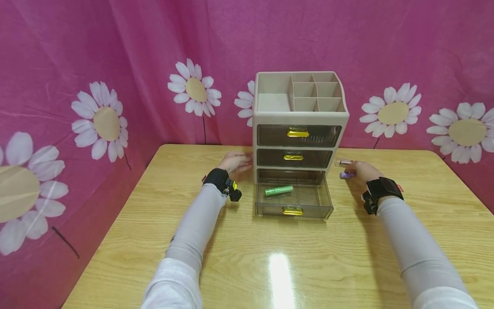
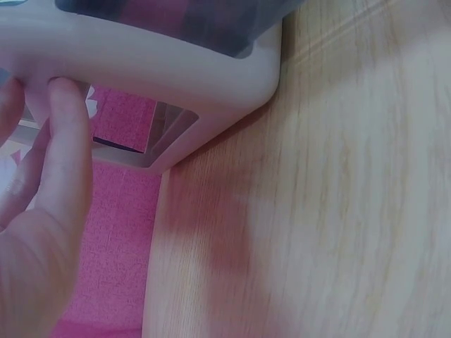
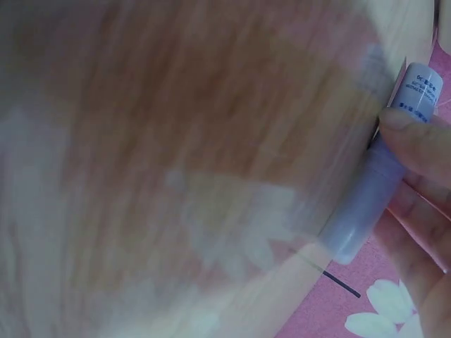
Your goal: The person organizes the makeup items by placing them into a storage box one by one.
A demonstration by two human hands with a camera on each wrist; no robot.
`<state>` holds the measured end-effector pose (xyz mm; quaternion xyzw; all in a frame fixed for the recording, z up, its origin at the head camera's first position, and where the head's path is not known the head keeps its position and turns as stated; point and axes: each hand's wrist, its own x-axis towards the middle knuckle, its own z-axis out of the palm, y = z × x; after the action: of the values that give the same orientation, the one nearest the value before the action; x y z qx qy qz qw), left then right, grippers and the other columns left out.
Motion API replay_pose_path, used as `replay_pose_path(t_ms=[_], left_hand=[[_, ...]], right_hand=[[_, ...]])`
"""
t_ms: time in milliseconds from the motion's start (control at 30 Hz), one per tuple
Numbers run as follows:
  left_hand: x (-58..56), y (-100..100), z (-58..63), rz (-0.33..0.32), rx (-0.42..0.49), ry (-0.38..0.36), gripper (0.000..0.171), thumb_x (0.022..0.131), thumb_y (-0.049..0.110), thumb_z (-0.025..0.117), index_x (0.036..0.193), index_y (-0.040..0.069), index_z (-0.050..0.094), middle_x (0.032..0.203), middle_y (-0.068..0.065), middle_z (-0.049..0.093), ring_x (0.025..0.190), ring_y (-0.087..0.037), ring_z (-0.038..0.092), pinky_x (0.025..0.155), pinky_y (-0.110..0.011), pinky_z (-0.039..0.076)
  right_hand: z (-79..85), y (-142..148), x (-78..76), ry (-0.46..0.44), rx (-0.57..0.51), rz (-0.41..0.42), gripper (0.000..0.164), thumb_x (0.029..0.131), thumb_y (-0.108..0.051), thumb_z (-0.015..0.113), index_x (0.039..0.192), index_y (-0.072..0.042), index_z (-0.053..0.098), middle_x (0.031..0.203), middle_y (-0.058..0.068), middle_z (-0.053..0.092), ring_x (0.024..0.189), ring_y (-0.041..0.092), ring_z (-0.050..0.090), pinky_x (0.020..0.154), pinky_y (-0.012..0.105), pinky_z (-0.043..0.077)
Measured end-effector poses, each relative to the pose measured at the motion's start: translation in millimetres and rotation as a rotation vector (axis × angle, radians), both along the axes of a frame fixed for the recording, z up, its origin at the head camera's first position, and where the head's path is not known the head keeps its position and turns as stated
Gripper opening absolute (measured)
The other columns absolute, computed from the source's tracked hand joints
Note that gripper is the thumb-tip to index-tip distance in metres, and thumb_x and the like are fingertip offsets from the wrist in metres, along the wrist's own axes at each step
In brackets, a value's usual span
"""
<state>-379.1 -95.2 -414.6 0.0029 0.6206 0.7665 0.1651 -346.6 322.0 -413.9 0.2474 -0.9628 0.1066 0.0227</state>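
Note:
A beige desktop organizer [image 1: 301, 115] with smoky drawers stands at the back of the table. Its bottom drawer [image 1: 305, 211] is pulled out, and a green tube [image 1: 279, 190] lies inside. My left hand [image 1: 235, 162] is at the organizer's left side. In the left wrist view, its extended fingers [image 2: 69, 134] touch the side frame beside a cut-out. Right of the organizer, my right hand [image 1: 364, 172] holds a small purple tube [image 3: 366, 193] with fine print, its thumb across the tube and fingers behind it.
A small clear-and-brown item [image 1: 343, 162] lies beyond the purple tube, close to the right hand. On top of the organizer are divided compartments [image 1: 305, 98]. The two upper drawers [image 1: 270, 158] are closed. A pink flowered curtain [image 1: 216, 38] hangs behind and left of the wooden table [image 1: 231, 253].

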Motion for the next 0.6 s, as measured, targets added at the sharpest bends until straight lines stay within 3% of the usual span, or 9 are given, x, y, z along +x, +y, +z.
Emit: replay_pose_path(t_ms=[33,67,233,400,600], left_hand=[[2.3,1,3.2,-0.001,-0.012,0.003,0.037,0.089,-0.002,0.056,0.124,-0.009,0.049,0.122,-0.02,0.055,0.108,-0.028,0.056,0.091,-0.031,0.05],[15.9,4,19.4,0.025,-0.07,-0.021,0.037,0.091,-0.004,0.049,0.127,-0.011,0.044,0.127,-0.022,0.051,0.114,-0.03,0.052,0.096,-0.033,0.047],[30.5,4,38.3,0.009,-0.076,-0.044,0.038,0.093,-0.006,0.045,0.13,-0.013,0.039,0.132,-0.025,0.044,0.12,-0.034,0.046,0.1,-0.035,0.043],[34.4,3,39.4,-0.01,-0.055,-0.031,0.039,0.093,-0.005,0.046,0.13,-0.014,0.039,0.132,-0.025,0.045,0.12,-0.034,0.046,0.1,-0.035,0.043],[32.6,4,36.8,0.005,-0.057,-0.04,0.039,0.093,-0.006,0.044,0.131,-0.013,0.038,0.134,-0.024,0.043,0.121,-0.034,0.044,0.101,-0.035,0.043]], right_hand=[[1.8,0,1.6,0.008,0.0,0.01,0.012,0.072,0.012,0.063,0.083,0.007,0.062,0.072,0.016,0.059,0.069,0.031,0.056,0.065,0.045,0.049],[2.3,0,1.8,0.017,0.0,0.021,0.013,0.071,0.011,0.063,0.083,0.007,0.062,0.072,0.016,0.059,0.069,0.031,0.057,0.065,0.045,0.05],[2.4,3,0.6,0.014,-0.007,0.052,0.011,0.072,0.007,0.066,0.083,0.005,0.063,0.073,0.016,0.061,0.071,0.032,0.059,0.066,0.046,0.051],[0.8,3,1.6,0.01,-0.002,0.055,0.012,0.072,0.009,0.066,0.083,0.008,0.064,0.075,0.016,0.061,0.07,0.029,0.058,0.065,0.045,0.052],[18.1,-3,14.6,0.012,-0.065,0.038,0.02,0.077,0.003,0.067,0.095,0.01,0.064,0.077,0.014,0.06,0.07,0.025,0.054,0.063,0.042,0.05]])
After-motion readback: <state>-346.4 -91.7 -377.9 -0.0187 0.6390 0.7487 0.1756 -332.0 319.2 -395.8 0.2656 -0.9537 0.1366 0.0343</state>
